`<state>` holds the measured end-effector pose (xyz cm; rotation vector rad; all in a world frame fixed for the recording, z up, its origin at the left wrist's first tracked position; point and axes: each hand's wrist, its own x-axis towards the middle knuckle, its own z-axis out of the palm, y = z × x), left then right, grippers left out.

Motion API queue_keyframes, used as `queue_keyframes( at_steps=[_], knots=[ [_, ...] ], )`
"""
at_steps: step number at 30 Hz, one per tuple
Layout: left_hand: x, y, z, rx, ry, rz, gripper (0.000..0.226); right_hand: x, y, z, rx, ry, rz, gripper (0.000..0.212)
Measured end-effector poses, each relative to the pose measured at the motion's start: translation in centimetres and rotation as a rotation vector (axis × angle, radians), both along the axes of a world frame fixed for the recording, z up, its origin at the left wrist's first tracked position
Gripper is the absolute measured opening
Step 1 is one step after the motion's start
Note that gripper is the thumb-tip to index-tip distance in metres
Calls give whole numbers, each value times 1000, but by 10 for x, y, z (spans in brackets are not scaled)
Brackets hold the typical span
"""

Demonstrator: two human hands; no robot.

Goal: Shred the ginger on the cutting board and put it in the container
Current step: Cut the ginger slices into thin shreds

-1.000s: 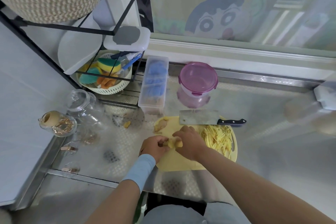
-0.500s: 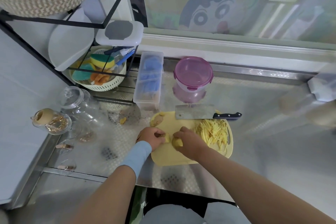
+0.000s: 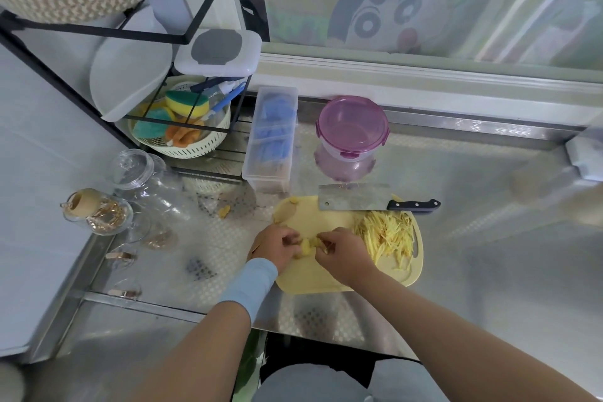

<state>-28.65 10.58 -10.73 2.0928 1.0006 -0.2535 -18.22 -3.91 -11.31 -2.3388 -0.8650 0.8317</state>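
The left hand (image 3: 275, 246) and right hand (image 3: 342, 254) both pinch a knobbly yellow ginger piece (image 3: 306, 246) over the near-left part of the pale yellow plastic cutting board (image 3: 313, 281); it should lie flat and steady before slicing.

Steel worktop (image 3: 489, 238): cutting board (image 3: 326, 219) centre; purple-lidded container (image 3: 352, 137) 12 o'clock; clear box (image 3: 270, 140) 11; yellow scrap (image 3: 224, 211) 10; glass jars (image 3: 146, 179) 9.

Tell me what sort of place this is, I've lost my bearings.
Most likely a home kitchen worktop: a steel counter, a cutting board with shredded ginger on it and a cleaver at its far edge, and a basket of sponges at the back left.
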Motion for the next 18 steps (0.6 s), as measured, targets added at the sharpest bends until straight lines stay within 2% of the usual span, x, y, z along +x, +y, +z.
queue_keyframes(
  at_steps=[4,9,13,18],
  knots=[
    [-1,-5,-4,21,-29,-34,24,-3,-1,1,26,-12,4,29],
    [1,-4,-5,35,2,-39,24,-4,0,2,-6,-53,201,36],
    [2,-5,-4,44,-26,-84,27,3,4,2,-33,-32,204,43],
    [-3,-6,-1,35,-48,-96,32,11,11,3,-81,0,205,71]
  ],
)
